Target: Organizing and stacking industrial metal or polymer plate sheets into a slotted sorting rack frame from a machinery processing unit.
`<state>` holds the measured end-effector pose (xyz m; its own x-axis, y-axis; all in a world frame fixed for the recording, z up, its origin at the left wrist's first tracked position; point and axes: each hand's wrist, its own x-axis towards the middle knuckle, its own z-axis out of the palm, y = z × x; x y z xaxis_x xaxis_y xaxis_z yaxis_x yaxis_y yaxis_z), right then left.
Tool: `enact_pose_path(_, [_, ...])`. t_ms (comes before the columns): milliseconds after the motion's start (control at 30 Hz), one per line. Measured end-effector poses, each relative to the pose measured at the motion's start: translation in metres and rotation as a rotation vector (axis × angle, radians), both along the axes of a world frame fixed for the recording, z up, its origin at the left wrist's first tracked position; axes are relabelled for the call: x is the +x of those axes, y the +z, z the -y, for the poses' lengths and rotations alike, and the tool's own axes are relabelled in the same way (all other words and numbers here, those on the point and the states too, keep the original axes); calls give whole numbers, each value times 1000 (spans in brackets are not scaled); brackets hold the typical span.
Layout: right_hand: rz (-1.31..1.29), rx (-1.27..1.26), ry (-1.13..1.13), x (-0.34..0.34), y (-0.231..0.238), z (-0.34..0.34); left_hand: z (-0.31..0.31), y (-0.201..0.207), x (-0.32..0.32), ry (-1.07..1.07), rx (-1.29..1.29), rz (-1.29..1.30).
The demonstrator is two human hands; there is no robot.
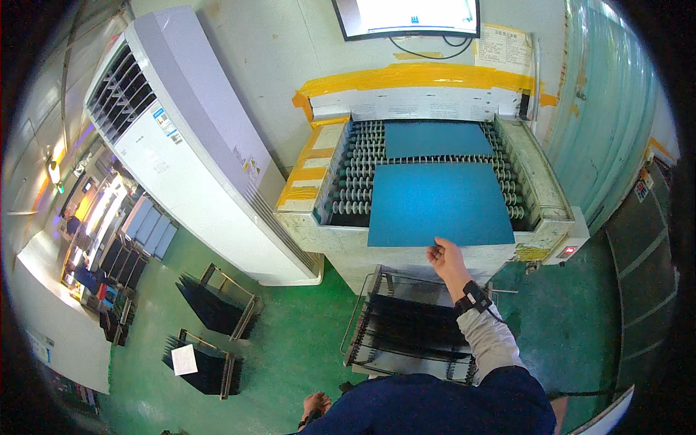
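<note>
A large blue panel (441, 206) lies on the rows of rollers of a conveyor machine (341, 221), its near edge reaching over the machine's front. My right hand (445, 258) is at that near edge, fingers closed together and the fingertips overlapping the panel. Farther in, a second blue panel (435, 140) rests flat on the rollers, partly under the machine's hood. Low in the view, my left hand (317, 404) is beside my body with its fingers curled, touching nothing that I can see.
Below my right arm stands a wire rack (409, 326) of dark panels. Two smaller racks of dark panels stand on the green floor to the left, one with a paper sheet (184, 359) on it. A tall white air conditioner (210, 181) flanks the machine; a screen (409, 16) hangs above.
</note>
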<state>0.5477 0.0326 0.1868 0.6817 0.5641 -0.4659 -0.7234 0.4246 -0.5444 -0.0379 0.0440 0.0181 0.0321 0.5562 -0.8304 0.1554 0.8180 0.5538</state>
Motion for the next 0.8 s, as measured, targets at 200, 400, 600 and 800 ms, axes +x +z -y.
enact_pose_path(200, [21,22,27,5,-5,-1,-3,-27,-31,-1237,825,-526])
enact_pose_path(400, [145,-58,315,-21,6,20,8,-29,-19,-382,368,-82])
enact_pose_path(600, [1136,-686,860,-44,-55,62,7,-32,-22,-31,82,190])
enact_pose_path(800, [1255,-928,1052,-47,-75,86,12,-11,-4,208,-77,159])
